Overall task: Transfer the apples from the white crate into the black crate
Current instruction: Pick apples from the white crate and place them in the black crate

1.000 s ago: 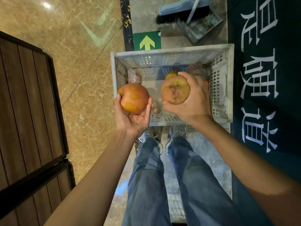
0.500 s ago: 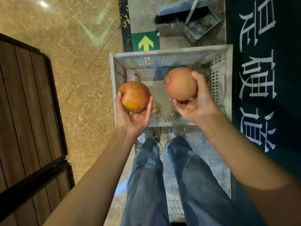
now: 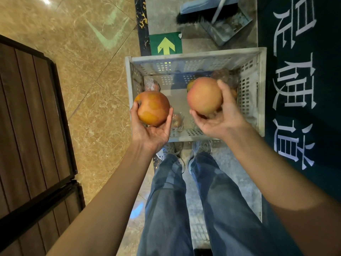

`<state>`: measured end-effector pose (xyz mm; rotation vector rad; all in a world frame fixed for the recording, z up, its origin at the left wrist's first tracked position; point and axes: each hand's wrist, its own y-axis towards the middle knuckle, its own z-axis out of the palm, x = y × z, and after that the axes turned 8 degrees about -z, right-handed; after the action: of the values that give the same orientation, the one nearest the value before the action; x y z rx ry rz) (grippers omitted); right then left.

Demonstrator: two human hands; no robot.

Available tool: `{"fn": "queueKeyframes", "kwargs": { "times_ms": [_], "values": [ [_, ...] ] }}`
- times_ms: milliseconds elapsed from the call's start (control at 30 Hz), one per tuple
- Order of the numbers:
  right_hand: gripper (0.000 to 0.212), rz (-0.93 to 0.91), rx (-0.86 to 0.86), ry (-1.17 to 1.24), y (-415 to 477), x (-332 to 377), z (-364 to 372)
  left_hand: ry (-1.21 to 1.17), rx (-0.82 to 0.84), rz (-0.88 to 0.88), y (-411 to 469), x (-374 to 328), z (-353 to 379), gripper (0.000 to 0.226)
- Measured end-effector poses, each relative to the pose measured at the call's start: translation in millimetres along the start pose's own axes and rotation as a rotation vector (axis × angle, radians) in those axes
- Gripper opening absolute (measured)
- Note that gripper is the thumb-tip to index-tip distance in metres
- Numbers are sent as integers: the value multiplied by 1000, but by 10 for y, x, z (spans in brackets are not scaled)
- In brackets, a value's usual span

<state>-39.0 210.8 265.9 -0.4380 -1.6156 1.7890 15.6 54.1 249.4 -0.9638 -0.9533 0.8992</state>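
Carrying step | left hand grip cups one apple, right hand grip cups another apple, both above white crate | next: find unseen black crate

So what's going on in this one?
A person stands over a white crate on the floor, holding an apple in each hand: left hand cups one apple, right hand holds another. A few wrapped fruits remain in the crate. No black crate is in view.
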Motion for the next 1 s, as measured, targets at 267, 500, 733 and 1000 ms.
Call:
{"fn": "queueKeyframes", "kwargs": {
  "times_ms": [267, 500, 733, 1000],
  "values": [
    [81, -1437, 115, -1416, -6, -216, -229, 99, 17, 18, -61, -119, -104, 95],
    [73, -1957, 379, -1465, 42, -272, -416, 173, 41, 48, -154, -213, -189, 90],
    [73, -1902, 268, -1561, 4, -322, -419, 251, 37, 49, -251, -280, -237, 88],
    [93, -1312, -49, -1512, -314, -482, -189, 328, 5, 4, -466, -316, -283, 66]
  ]
}}
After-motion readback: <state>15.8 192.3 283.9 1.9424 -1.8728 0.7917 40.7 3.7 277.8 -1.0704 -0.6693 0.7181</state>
